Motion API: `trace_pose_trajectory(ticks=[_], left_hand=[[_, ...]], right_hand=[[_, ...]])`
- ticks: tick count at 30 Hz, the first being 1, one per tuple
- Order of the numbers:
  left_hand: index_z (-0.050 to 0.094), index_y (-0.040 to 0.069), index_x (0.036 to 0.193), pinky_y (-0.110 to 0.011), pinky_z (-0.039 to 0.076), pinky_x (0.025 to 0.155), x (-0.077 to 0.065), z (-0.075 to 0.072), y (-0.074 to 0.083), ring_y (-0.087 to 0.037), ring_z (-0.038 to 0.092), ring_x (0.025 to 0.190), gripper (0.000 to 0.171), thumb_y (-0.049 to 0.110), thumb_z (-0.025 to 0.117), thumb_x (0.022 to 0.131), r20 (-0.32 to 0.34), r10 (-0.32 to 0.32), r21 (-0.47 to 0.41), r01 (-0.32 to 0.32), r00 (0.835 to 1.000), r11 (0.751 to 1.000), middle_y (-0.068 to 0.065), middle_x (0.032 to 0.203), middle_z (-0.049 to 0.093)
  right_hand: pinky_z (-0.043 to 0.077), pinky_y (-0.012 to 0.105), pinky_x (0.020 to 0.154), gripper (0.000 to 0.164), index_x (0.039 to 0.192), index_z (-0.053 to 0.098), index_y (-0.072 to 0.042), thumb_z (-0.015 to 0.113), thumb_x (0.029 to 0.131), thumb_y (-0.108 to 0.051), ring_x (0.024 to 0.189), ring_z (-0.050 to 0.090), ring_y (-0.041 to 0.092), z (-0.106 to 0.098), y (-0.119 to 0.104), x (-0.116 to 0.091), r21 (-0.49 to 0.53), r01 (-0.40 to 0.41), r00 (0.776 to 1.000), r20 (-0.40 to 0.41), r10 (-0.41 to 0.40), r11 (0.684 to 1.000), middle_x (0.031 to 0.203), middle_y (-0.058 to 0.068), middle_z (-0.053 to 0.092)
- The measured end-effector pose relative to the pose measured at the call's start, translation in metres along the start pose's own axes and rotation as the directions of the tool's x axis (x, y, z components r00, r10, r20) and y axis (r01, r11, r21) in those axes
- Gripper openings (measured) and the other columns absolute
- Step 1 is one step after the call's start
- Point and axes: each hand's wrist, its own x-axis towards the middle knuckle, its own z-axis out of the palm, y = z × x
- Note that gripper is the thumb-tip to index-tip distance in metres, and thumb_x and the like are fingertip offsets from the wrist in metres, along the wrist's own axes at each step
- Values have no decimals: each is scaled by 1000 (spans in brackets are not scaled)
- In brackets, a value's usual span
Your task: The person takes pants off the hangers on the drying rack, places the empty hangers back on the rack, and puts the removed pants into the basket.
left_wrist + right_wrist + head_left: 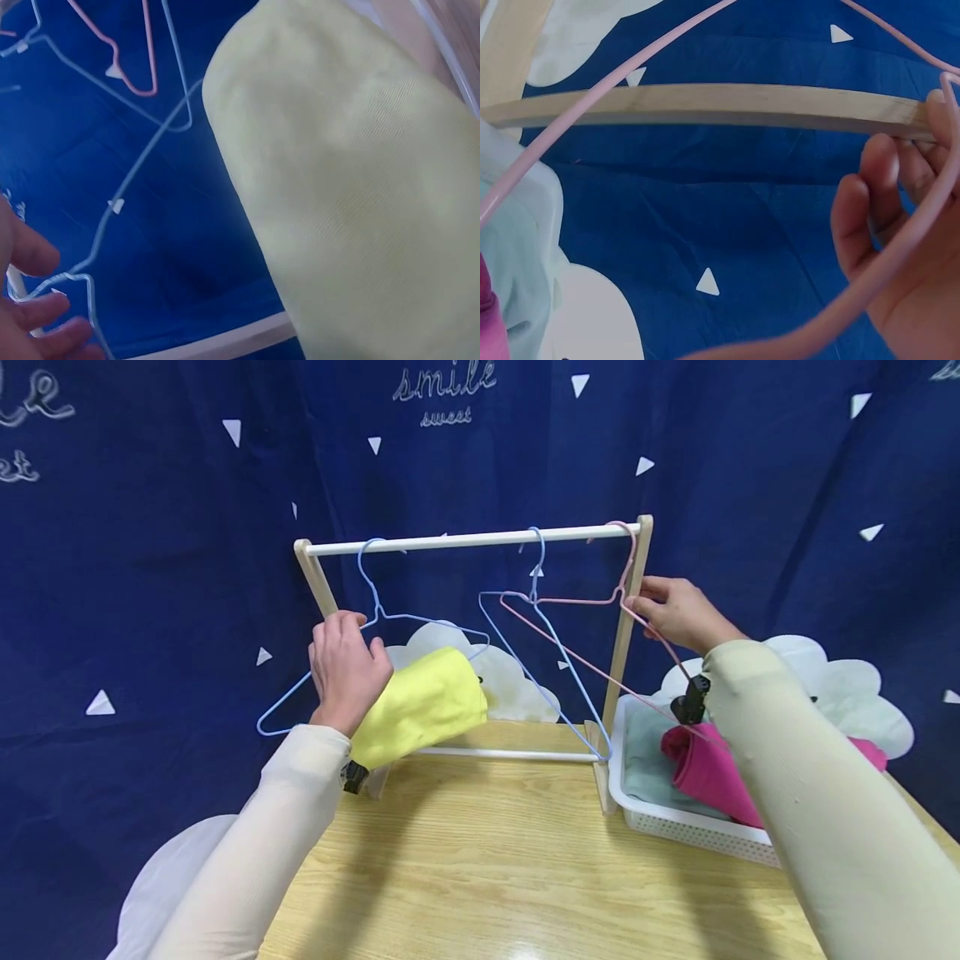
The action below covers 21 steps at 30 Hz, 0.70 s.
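Observation:
My left hand (348,672) is beside the left blue hanger (378,610) on the rack's top bar (465,540). Its fingers and thumb (34,251) are spread and hold nothing in the left wrist view. A folded yellow cloth (423,702) hangs over the lower part of that hanger, hiding its bottom bar. On the right, my right hand (678,614) pinches the rack's wooden side post (742,105) near its upper half, fingertips at its edge. The pink hanger (622,568) hangs right in front of this hand.
A second blue hanger (536,568) hangs bare between the other two. Behind my right forearm stands a white basket (675,831) with magenta cloth (712,777) and pale green cloth (645,752). The rack stands on a wooden table (480,860) before a dark blue curtain (150,568).

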Motion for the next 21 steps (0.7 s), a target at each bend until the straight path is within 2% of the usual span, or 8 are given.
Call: trace_pose_trajectory(ticks=[4,9,12,16,21], left_hand=[[57,-1,124,-52,42,96,9,6,-4,-39,53,117,36,19,53,94,77,-59,-1,59,995,998,-20,126,60],[54,0,128,-52,42,99,15,10,-8,-38,53,119,39,22,49,97,164,-122,1,124,979,992,-19,130,59],[55,0,129,-52,43,101,17,13,-10,-38,57,116,39,24,46,99,193,-110,4,111,975,994,-19,125,61],[57,1,127,-52,47,98,17,17,-12,-38,62,110,38,26,44,101,200,-78,11,77,977,997,-17,119,65],[58,2,126,-51,49,95,20,20,-12,-37,63,106,38,28,44,101,207,-78,7,79,975,997,-16,116,67]], right_hand=[[47,56,100,51,149,42,-20,41,105,-44,111,60,37,2,5,0,4,-8,1000,6,8,1000,144,19,50],[47,58,102,52,150,41,-18,42,104,-44,112,61,39,4,7,1,6,2,1000,11,-2,1000,145,21,49],[49,55,100,51,149,43,-17,43,105,-43,109,63,37,4,8,1,-1,12,1000,2,-12,1000,143,21,51],[51,53,98,49,148,44,-18,41,105,-41,108,63,36,2,8,1,-11,16,1000,-7,-16,1000,140,20,53],[49,54,99,51,149,43,-19,41,105,-44,109,62,37,0,6,1,-7,12,1000,-3,-12,1000,141,20,52]])
